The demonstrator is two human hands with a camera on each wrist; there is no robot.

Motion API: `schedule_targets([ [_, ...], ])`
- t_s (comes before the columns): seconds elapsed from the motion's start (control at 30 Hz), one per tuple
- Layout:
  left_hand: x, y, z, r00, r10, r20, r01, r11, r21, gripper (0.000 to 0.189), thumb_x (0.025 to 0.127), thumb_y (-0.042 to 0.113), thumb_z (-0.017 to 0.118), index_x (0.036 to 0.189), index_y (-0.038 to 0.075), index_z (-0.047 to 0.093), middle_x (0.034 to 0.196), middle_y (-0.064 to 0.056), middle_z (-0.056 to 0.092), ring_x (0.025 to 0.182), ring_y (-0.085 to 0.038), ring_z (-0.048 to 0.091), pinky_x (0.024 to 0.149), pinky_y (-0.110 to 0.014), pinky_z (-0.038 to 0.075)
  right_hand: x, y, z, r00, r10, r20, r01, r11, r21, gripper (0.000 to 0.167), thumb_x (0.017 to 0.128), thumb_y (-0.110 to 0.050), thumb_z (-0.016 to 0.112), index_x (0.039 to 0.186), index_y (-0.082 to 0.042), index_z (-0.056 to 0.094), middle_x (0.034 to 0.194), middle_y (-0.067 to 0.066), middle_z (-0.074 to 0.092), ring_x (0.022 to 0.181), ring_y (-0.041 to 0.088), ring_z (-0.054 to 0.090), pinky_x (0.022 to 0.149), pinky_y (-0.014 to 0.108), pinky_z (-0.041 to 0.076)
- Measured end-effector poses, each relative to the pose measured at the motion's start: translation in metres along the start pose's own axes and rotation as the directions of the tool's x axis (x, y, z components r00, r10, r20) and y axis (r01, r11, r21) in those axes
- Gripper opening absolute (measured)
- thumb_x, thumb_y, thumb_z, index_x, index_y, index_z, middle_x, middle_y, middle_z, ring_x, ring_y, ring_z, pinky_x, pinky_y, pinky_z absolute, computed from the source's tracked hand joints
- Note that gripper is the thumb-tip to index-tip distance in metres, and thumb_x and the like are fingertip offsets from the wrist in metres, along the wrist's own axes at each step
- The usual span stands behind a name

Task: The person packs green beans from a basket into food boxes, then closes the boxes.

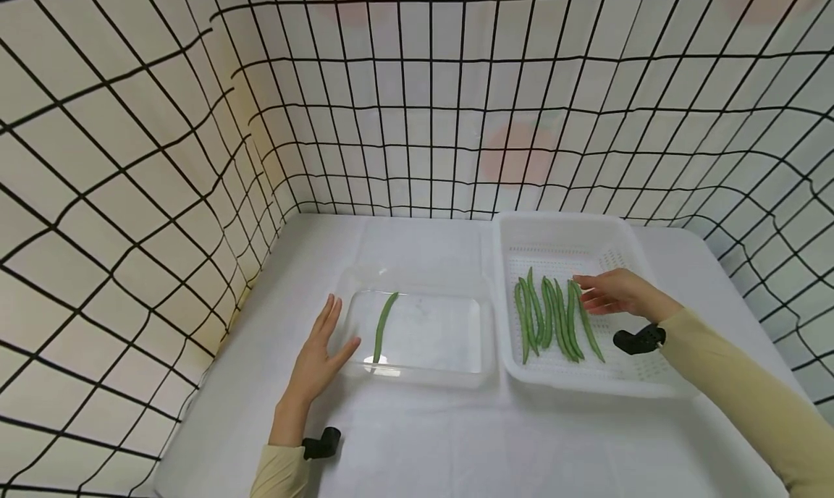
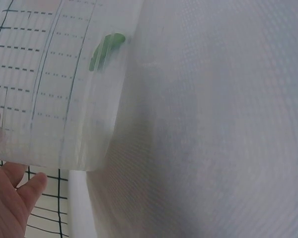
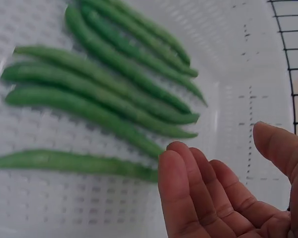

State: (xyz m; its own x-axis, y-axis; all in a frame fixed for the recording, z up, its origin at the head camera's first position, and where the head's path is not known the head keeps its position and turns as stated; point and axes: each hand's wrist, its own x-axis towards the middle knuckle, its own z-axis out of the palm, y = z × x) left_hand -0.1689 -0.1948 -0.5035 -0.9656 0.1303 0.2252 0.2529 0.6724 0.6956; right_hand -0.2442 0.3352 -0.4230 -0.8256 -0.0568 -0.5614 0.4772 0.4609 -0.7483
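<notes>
Several green beans point(image 1: 547, 317) lie side by side in a white perforated basket point(image 1: 651, 382) on the right. My right hand point(image 1: 615, 293) is over them, its fingertips at the upper end of the rightmost green bean point(image 3: 79, 163). In the right wrist view the thumb stands apart from the fingers, with nothing between them. One green bean point(image 1: 384, 328) lies alone in a clear plastic container point(image 1: 449, 379) left of the basket. My left hand point(image 1: 316, 357) is at the container's left side, fingers straight and thumb spread over its near left corner.
Both containers stand on a white-covered table point(image 1: 417, 440). Black netting point(image 1: 391, 85) rises behind the table and along both sides, with pale cloth or wall behind it. Each wrist carries a small black camera point(image 1: 322, 444).
</notes>
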Motion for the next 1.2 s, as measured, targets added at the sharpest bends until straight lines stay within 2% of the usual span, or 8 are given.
schedule_targets([
  [0.17, -0.002, 0.001, 0.001, 1.0, -0.003, 0.006, 0.003, 1.0, -0.008, 0.079, 0.089, 0.036, 0.066, 0.153, 0.023, 0.02, 0.158, 0.007, 0.009, 0.139, -0.029, 0.022, 0.099, -0.063, 0.028, 0.008, 0.018, -0.006, 0.999, 0.033, -0.007, -0.033, 0.999, -0.028, 0.064, 0.098, -0.032, 0.052, 0.126, 0.024, 0.036, 0.088, 0.013, 0.062, 0.07, 0.016, 0.065, 0.07, 0.031, 0.055],
  [0.37, -0.005, 0.001, 0.002, 1.0, -0.006, 0.003, 0.006, 1.0, 0.0, 0.08, 0.089, 0.039, 0.065, 0.153, 0.024, 0.021, 0.158, 0.007, 0.009, 0.139, -0.029, 0.023, 0.099, -0.063, 0.029, 0.014, 0.033, 0.0, 1.0, 0.029, 0.003, -0.029, 0.992, -0.125, 0.054, 0.097, -0.027, 0.053, 0.114, 0.024, 0.044, 0.081, 0.014, 0.062, 0.063, 0.017, 0.064, 0.064, 0.033, 0.055],
  [0.57, -0.004, -0.002, 0.003, 1.0, 0.006, -0.009, -0.006, 1.0, 0.001, 0.08, 0.088, 0.036, 0.067, 0.153, 0.022, 0.022, 0.158, 0.007, 0.01, 0.14, -0.028, 0.021, 0.099, -0.064, 0.028, 0.023, 0.041, 0.005, 1.0, 0.022, 0.01, -0.02, 0.987, -0.16, 0.049, 0.091, -0.031, 0.062, 0.099, 0.017, 0.052, 0.078, 0.014, 0.06, 0.059, 0.017, 0.062, 0.06, 0.032, 0.055],
  [0.7, -0.004, -0.003, 0.003, 1.0, 0.01, -0.005, -0.01, 1.0, 0.012, 0.079, 0.088, 0.037, 0.066, 0.152, 0.019, 0.023, 0.158, 0.007, 0.009, 0.14, -0.028, 0.02, 0.099, -0.064, 0.028, 0.026, 0.043, 0.007, 1.0, 0.027, -0.003, -0.027, 0.983, -0.18, 0.04, 0.088, -0.028, 0.066, 0.088, 0.011, 0.055, 0.071, 0.011, 0.058, 0.056, 0.016, 0.061, 0.059, 0.031, 0.055],
  [0.8, -0.004, -0.003, 0.002, 1.0, 0.007, 0.0, -0.007, 1.0, 0.01, 0.079, 0.089, 0.04, 0.065, 0.152, 0.019, 0.023, 0.158, 0.008, 0.009, 0.14, -0.028, 0.02, 0.099, -0.063, 0.028, 0.025, 0.041, 0.011, 0.998, 0.049, -0.035, -0.055, 0.98, -0.19, 0.032, 0.089, -0.022, 0.064, 0.085, 0.008, 0.055, 0.068, 0.009, 0.057, 0.055, 0.015, 0.06, 0.058, 0.03, 0.054],
  [0.87, -0.004, -0.003, 0.001, 1.0, 0.007, -0.001, -0.007, 1.0, 0.011, 0.079, 0.089, 0.041, 0.064, 0.152, 0.019, 0.023, 0.158, 0.008, 0.009, 0.14, -0.028, 0.02, 0.099, -0.063, 0.028, 0.025, 0.041, 0.013, 0.998, 0.054, -0.032, -0.059, 0.983, -0.171, 0.029, 0.091, -0.019, 0.062, 0.083, 0.007, 0.054, 0.065, 0.008, 0.057, 0.055, 0.014, 0.06, 0.057, 0.029, 0.054],
  [1.07, -0.002, -0.004, 0.0, 1.0, 0.014, -0.011, -0.014, 1.0, 0.022, 0.079, 0.089, 0.042, 0.064, 0.153, 0.022, 0.022, 0.158, 0.007, 0.009, 0.14, -0.027, 0.019, 0.101, -0.061, 0.028, 0.03, 0.037, 0.016, 0.995, 0.096, 0.002, -0.096, 0.995, -0.005, 0.022, 0.093, -0.013, 0.06, 0.083, 0.007, 0.056, 0.062, 0.004, 0.059, 0.055, 0.01, 0.061, 0.06, 0.025, 0.054],
  [1.2, 0.001, -0.003, -0.001, 0.999, 0.031, -0.011, -0.03, 0.999, 0.021, 0.078, 0.089, 0.043, 0.063, 0.153, 0.022, 0.023, 0.158, 0.007, 0.01, 0.14, -0.027, 0.02, 0.1, -0.061, 0.029, 0.03, 0.037, 0.015, 0.994, 0.108, 0.023, -0.109, 0.993, 0.034, 0.021, 0.094, -0.012, 0.059, 0.087, 0.008, 0.056, 0.066, 0.004, 0.059, 0.058, 0.01, 0.061, 0.062, 0.025, 0.054],
])
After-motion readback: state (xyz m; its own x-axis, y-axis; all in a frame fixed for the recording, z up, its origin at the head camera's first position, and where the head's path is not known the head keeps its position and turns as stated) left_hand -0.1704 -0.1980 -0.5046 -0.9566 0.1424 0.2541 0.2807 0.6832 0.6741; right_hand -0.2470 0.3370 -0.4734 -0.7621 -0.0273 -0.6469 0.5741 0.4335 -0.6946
